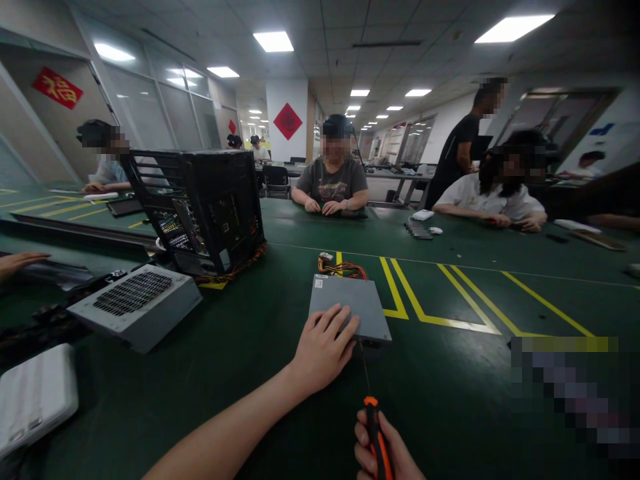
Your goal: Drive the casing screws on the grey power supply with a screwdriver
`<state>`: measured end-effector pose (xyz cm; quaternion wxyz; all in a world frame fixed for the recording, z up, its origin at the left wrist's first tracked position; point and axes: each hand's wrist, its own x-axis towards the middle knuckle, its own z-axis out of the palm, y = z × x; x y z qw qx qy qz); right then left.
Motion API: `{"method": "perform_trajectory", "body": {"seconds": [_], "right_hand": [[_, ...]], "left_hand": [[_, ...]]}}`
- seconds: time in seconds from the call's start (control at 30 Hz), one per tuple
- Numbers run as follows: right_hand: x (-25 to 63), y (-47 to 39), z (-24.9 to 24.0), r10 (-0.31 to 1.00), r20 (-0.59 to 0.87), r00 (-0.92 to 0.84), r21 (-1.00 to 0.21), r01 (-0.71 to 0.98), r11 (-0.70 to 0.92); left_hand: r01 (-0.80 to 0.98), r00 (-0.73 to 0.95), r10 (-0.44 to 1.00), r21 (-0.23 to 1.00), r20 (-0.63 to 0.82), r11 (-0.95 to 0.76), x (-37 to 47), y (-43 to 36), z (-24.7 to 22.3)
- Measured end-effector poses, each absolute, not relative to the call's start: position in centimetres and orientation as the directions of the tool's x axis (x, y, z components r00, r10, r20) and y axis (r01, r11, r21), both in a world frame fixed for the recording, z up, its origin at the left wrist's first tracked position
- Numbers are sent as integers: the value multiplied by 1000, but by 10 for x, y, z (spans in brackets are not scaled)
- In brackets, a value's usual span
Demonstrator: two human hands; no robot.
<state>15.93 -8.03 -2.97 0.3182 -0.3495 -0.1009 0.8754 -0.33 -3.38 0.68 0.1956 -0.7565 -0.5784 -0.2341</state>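
A grey metal computer power supply (367, 300) lies on the green table, its bundle of coloured cables (343, 268) at the far side. My left hand (327, 343) rests on its top with the fingers stretched out. My right hand (385, 447) is wrapped round the black and orange handle of a screwdriver (371, 417). The screwdriver's thin shaft points away from me, and its tip meets the near edge of the power supply. Whether the tip sits in a screw I cannot tell.
Left of my hands lies a second power supply (165, 293) with a grille. Behind it stands an open black computer case (220, 207). A white box-like device (37, 397) is at the near left. Yellow tape lines (430, 319) mark the table (280, 427). Several people sit around it.
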Motion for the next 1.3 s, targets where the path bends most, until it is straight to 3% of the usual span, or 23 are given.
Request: {"method": "perform_trajectory", "body": {"seconds": [0.1, 0.3, 0.5, 0.67, 1.0, 1.17, 1.3], "right_hand": [[156, -83, -26, 612, -569, -550, -379, -485, -788], [153, -94, -14, 706, -569, -421, -412, -598, -688], [151, -94, -3, 662, -661, -353, -366, -619, -695], [147, -92, 5, 613, -673, -412, -347, -557, -755], [149, -95, -5, 650, -632, -423, -284, -654, -701], [149, -93, -9, 617, -675, -405, -298, -615, -730], [150, -95, -7, 635, -629, -449, -301, -612, -731]], "left_hand": [[965, 235, 777, -47, 584, -257, -3, -34, 7], [964, 236, 790, -35, 566, -263, -3, -33, 6], [964, 234, 790, -30, 566, -263, -2, -33, 7], [964, 235, 793, -32, 561, -263, -3, -34, 8], [962, 247, 806, -36, 537, -271, -5, -35, 10], [965, 238, 811, -37, 534, -259, -4, -34, 9], [967, 234, 813, -36, 533, -254, -3, -34, 9]]}}
